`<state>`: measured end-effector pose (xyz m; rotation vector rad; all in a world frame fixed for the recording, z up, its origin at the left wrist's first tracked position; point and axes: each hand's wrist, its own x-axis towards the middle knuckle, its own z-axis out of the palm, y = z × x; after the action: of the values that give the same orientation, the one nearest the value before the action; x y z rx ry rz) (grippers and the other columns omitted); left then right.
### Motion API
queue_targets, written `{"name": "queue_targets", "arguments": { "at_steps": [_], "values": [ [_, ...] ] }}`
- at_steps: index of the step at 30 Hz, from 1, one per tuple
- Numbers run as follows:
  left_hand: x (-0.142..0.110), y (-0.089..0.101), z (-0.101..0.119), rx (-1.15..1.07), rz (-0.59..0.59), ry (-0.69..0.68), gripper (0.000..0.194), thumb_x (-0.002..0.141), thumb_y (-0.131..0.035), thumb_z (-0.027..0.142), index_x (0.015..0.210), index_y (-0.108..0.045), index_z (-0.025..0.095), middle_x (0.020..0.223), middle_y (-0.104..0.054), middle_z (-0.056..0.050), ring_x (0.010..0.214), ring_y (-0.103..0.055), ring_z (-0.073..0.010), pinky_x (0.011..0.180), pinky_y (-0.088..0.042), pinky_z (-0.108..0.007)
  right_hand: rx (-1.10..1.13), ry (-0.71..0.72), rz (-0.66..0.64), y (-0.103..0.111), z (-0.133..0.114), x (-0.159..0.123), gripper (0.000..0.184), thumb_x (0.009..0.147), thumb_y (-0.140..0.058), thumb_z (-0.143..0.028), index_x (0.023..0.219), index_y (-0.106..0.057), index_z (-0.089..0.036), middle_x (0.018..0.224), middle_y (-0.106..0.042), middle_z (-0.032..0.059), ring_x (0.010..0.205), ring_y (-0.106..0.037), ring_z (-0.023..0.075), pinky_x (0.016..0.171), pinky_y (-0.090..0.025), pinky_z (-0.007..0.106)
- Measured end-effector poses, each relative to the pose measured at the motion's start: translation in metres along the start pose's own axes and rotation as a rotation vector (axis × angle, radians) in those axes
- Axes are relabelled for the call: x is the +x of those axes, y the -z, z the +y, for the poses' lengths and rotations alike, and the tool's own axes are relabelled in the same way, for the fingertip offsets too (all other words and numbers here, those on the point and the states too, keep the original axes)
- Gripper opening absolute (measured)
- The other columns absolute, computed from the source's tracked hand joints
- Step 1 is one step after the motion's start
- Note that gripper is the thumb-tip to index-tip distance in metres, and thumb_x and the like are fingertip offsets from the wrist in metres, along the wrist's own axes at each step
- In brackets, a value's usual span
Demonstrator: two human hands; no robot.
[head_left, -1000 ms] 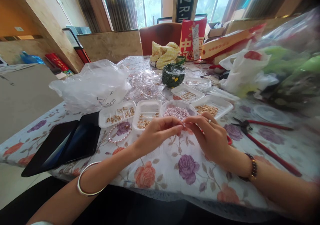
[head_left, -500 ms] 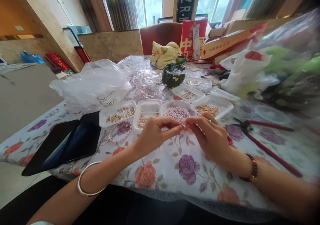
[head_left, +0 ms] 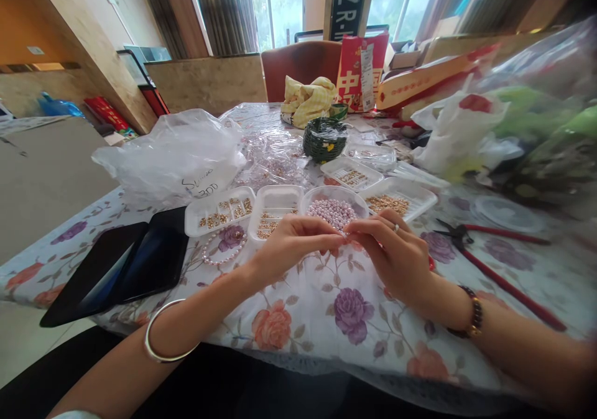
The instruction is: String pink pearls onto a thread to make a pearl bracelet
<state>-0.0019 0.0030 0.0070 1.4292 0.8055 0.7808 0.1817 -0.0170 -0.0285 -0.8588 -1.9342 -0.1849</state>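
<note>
So the piece being worked on is tiny: a small pale bit (head_left: 345,235) that looks whitish, too blurred to tell if it's a bead, wire or both. It's right where the fingertips meet, just on the near side of a clear bowl (head_left: 333,190) of shiny pink beads (head_left: 332,212). The left hand (head_left: 291,245) and right hand (head_left: 401,257) come in from opposite sides, each in a tight thumb-and-index pinch with basically no gap, squeezing the bit between them. Can't tell which way it points or where its long axis runs, since the fingers hide most of it. The left hand also blocks the near corner of a white tray (head_left: 278,194) with gold beads, and the right hand overlaps the edge of another tray (head_left: 422,204) of gold bits. Over to the left there's a third tray (head_left: 192,221), with a pink bead loop (head_left: 222,262) lying flat just in front of it and a black folding case (head_left: 153,257) beside that. Red-handled pliers (head_left: 459,235) lie right of the right hand, tip aimed left, handles spread open. A green basket (head_left: 325,140) and a big white plastic bag (head_left: 172,148) sit further back on the flowery tablecloth (head_left: 317,313).
</note>
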Motion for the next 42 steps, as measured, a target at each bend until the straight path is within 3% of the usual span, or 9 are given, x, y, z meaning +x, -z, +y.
{"name": "queue_targets", "arguments": {
  "at_steps": [15, 23, 29, 42],
  "values": [
    [0.0007, -0.0006, 0.0003, -0.089, -0.041, 0.069, 0.007, 0.071, -0.069, 0.024, 0.072, -0.071, 0.017, 0.067, -0.062, 0.001, 0.064, -0.054, -0.0054, 0.064, -0.040, -0.019, 0.033, 0.057, 0.001, 0.0045, 0.0007, 0.0009, 0.028, 0.084, -0.051, -0.005, 0.102, -0.059, -0.025, 0.080, -0.064, -0.0013, 0.073, -0.050, 0.0126, 0.065, -0.044, 0.026],
    [0.0003, -0.0009, 0.0014, -0.104, -0.050, 0.054, 0.006, 0.071, -0.069, 0.022, 0.072, -0.071, 0.017, 0.065, -0.062, 0.002, 0.062, -0.054, -0.0040, 0.062, -0.040, -0.017, -0.075, -0.038, 0.028, 0.0022, -0.0022, 0.0005, 0.009, 0.084, -0.055, -0.015, 0.088, -0.057, -0.023, 0.074, -0.061, -0.0027, 0.070, -0.053, 0.0113, 0.063, -0.043, 0.023],
    [0.0000, -0.0022, 0.0019, -0.105, -0.058, 0.068, 0.007, 0.071, -0.069, 0.023, 0.073, -0.071, 0.017, 0.066, -0.062, 0.002, 0.062, -0.052, -0.0043, 0.061, -0.040, -0.017, -0.044, 0.027, 0.013, 0.0038, -0.0040, 0.0040, 0.016, 0.086, -0.050, -0.009, 0.090, -0.056, -0.023, 0.074, -0.062, -0.0027, 0.072, -0.052, 0.0122, 0.067, -0.044, 0.025],
    [0.0009, -0.0037, 0.0014, -0.127, -0.051, 0.115, 0.016, 0.078, -0.062, 0.029, 0.078, -0.068, 0.013, 0.067, -0.058, 0.000, 0.064, -0.048, -0.0062, 0.064, -0.036, -0.021, -0.121, 0.046, 0.039, 0.0006, -0.0007, 0.0045, 0.011, 0.086, -0.051, -0.012, 0.089, -0.051, -0.022, 0.073, -0.060, -0.0010, 0.072, -0.051, 0.0142, 0.068, -0.044, 0.028]
  ]
}}
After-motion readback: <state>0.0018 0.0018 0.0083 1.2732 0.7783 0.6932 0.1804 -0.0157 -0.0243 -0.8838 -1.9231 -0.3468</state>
